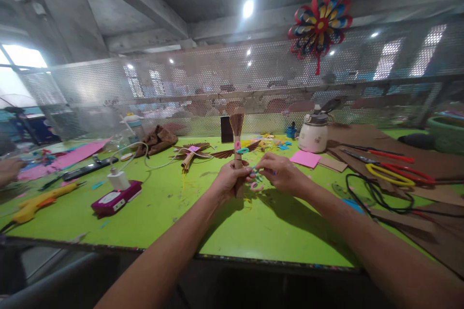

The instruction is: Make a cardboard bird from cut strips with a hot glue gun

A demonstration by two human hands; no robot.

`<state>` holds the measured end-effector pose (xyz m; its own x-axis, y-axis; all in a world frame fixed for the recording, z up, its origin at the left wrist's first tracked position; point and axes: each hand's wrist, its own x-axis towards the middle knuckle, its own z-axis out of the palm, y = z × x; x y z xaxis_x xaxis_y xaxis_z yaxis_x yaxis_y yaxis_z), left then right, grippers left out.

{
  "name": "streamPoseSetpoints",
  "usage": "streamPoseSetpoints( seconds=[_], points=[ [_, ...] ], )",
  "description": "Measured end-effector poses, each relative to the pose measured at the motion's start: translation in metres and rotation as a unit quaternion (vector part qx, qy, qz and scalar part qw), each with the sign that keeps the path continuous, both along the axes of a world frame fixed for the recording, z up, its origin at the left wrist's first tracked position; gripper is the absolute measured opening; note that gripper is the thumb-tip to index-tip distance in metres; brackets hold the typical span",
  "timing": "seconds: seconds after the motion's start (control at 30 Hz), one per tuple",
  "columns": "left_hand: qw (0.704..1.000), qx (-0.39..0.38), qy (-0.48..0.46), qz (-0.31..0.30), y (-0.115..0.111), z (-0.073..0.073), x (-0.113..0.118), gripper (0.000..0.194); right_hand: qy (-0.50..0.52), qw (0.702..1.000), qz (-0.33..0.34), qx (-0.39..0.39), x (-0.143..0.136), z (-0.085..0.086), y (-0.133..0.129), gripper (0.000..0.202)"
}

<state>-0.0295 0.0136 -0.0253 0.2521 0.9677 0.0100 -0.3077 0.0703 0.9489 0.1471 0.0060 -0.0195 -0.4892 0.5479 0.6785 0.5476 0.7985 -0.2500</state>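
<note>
My left hand (232, 177) is wrapped round the lower part of an upright brown cardboard craft (237, 128), which has a pleated fan top and pink and teal paper loops (242, 150) on its front. Just to the right, my right hand (281, 171) is closed, its fingertips pinched near small blue and green paper pieces; what it holds is too small to name. A pink paper curl (256, 187) shows below, between the hands. Behind the craft, pleated brown paper spreads to both sides.
Another brown craft (192, 152) lies left of centre. Further left are a purple power block (116, 198), a yellow glue gun (39, 203) and another person's hand (10, 172). Rightward are pink paper (305, 159), a white bottle (313, 134), scissors (389, 175) and a black cable (377, 200).
</note>
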Motion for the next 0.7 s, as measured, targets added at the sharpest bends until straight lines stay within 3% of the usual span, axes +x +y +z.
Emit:
streamPoseSetpoints(
  seconds=[0.3,0.43,0.7],
  points=[
    [1.0,-0.003,0.01,-0.004,-0.003,0.003,0.001,0.025,-0.081,0.996,-0.026,0.002,0.002,0.004,-0.001,0.015],
    [1.0,-0.005,0.005,-0.005,-0.002,0.003,0.001,0.024,-0.103,0.993,-0.051,0.04,0.001,0.004,-0.001,0.019],
    [1.0,-0.011,0.003,-0.016,0.002,0.001,-0.002,0.026,-0.082,0.99,-0.074,0.09,-0.005,-0.008,0.0,0.02]
  ],
)
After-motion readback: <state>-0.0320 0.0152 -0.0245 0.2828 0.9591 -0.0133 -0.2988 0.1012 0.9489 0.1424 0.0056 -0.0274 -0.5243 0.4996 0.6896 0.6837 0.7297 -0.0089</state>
